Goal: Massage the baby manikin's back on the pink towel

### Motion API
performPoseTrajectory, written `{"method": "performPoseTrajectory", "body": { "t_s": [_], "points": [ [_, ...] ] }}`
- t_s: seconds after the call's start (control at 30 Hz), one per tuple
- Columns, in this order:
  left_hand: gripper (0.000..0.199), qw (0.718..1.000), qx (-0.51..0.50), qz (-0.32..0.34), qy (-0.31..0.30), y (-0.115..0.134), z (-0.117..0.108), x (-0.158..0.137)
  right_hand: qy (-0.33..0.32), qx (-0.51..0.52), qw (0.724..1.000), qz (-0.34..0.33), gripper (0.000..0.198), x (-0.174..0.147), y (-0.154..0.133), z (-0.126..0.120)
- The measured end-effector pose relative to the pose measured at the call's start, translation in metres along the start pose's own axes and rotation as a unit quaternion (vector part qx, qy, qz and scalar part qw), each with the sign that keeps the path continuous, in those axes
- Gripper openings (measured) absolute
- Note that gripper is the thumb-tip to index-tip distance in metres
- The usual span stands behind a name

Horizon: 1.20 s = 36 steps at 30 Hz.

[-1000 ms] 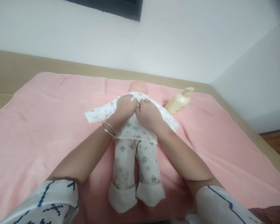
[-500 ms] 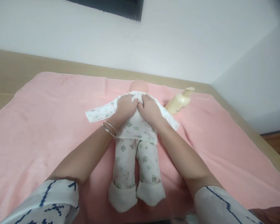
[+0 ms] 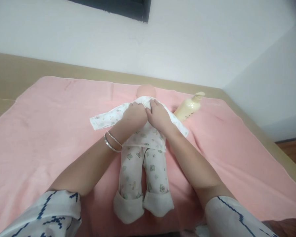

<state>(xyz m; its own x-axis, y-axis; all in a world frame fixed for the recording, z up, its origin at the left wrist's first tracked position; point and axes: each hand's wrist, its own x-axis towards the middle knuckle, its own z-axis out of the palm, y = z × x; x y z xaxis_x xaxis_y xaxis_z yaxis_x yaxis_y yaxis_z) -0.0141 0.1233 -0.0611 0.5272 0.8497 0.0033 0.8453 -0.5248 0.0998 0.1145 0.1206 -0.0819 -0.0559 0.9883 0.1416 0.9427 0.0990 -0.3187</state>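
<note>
A baby doll lies on a pink blanket, its bald head [image 3: 146, 91] pointing away from me. It wears a white printed baby shirt [image 3: 148, 138] and matching pants [image 3: 153, 171] with turned-up cuffs. On the doll's upper chest, my left hand [image 3: 135, 116] is closed on the shirt front, fingers curled under and fingertips hidden. Right beside it, touching or nearly so, my right hand [image 3: 159, 116] grips the shirt near the neckline with bent fingers and thumb. One shirt sleeve [image 3: 106, 119] stretches flat to the left; the other angles down to the right, partly behind my hand.
A cream pump bottle [image 3: 189, 107] lies tilted to the right of the doll, close to the sleeve. The pink blanket [image 3: 51, 131] covers a light wooden surface [image 3: 10, 69] set against a white wall. A dark frame [image 3: 128, 8] hangs above.
My left hand has rolled inward, its thumb now out of sight and its knuckles turned up, and its bracelets slid slightly left. My right hand stays nearly in place.
</note>
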Motion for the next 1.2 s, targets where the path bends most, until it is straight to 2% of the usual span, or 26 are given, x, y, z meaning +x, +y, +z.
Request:
{"method": "performPoseTrajectory", "body": {
  "t_s": [0.13,0.27,0.47,0.57,0.67,0.8,0.9,1.07,1.13,1.2],
  "points": [
    [0.025,1.0,-0.017,-0.013,0.002,-0.002,0.0,0.003,-0.01,-0.027,1.0,-0.001,0.056,-0.004,-0.005,-0.006],
    [0.032,1.0,0.005,0.012,0.014,-0.014,0.009,0.009,-0.015,-0.055,0.998,0.006,0.045,-0.013,-0.013,-0.012],
    [0.036,0.987,-0.133,-0.048,0.071,-0.028,0.02,0.019,-0.008,-0.091,0.996,0.002,0.036,-0.023,-0.021,-0.01],
    [0.035,0.979,-0.167,-0.081,0.089,-0.029,0.023,0.023,-0.003,-0.098,0.995,-0.005,0.036,-0.024,-0.023,-0.009],
    [0.037,0.981,-0.148,-0.091,0.091,-0.029,0.028,0.025,-0.013,-0.093,0.996,-0.006,0.037,-0.022,-0.023,-0.009],
    [0.041,0.993,-0.064,-0.037,0.096,-0.028,0.029,0.02,-0.017,-0.07,0.997,0.001,0.04,-0.016,-0.02,-0.01],
    [0.037,0.997,-0.018,-0.024,0.071,-0.019,0.017,0.01,-0.008,-0.034,0.999,0.003,0.043,-0.01,-0.013,-0.009],
    [0.031,0.997,-0.004,-0.078,-0.021,0.006,-0.014,-0.008,0.013,0.002,0.999,-0.039,0.041,0.003,0.003,-0.003],
    [0.032,0.995,-0.013,-0.09,-0.031,0.011,-0.019,-0.009,0.016,0.002,0.999,-0.051,0.042,0.006,0.008,0.0],
    [0.033,0.997,-0.008,-0.073,-0.025,0.01,-0.017,-0.007,0.011,-0.005,0.998,-0.056,0.046,0.008,0.01,0.002]
  ]
}}
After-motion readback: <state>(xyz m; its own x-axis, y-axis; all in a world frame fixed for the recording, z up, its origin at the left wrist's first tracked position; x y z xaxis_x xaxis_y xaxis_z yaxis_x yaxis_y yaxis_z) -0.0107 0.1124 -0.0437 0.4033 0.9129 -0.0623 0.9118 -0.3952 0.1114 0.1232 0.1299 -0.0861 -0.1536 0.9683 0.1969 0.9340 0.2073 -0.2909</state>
